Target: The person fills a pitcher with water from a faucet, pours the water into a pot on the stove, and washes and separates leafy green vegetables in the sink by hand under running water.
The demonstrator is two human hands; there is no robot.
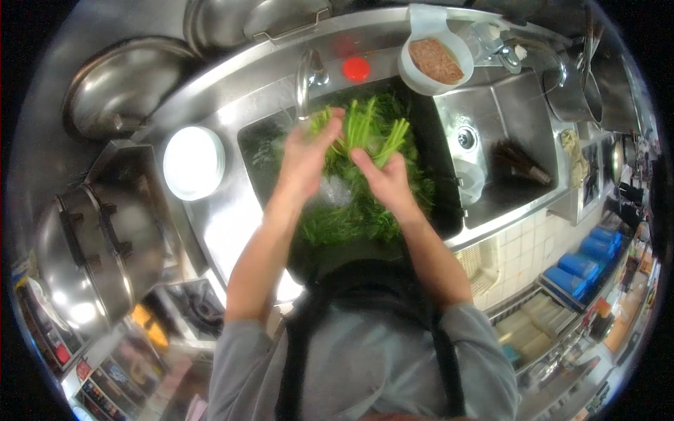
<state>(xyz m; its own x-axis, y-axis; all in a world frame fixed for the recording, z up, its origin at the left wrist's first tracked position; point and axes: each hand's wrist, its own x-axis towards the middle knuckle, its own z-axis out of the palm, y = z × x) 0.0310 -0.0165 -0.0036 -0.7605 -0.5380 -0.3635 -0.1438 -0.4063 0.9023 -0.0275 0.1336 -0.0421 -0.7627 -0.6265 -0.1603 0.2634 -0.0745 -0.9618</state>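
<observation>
Over the dark sink basin [265, 151], both my hands are among feathery leafy greens [358, 223] with pale green stems. My right hand [385, 181] is closed around a bunch of stems [362, 130], cut ends pointing away from me. My left hand [306, 156] is close below the faucet [304, 83], its fingers closed on other stems [323, 121] of the greens. Loose greens spread beneath both hands, and part of the basin floor is hidden under them. A whitish patch, perhaps water, shows between my wrists.
White stacked plates [193, 163] stand on the left counter. A white container [430, 83] of brownish food sits behind the divider. The right basin [502, 105] holds a brush-like bundle [523, 163] and a clear bowl [469, 177]. A red round object [356, 69] lies by the faucet.
</observation>
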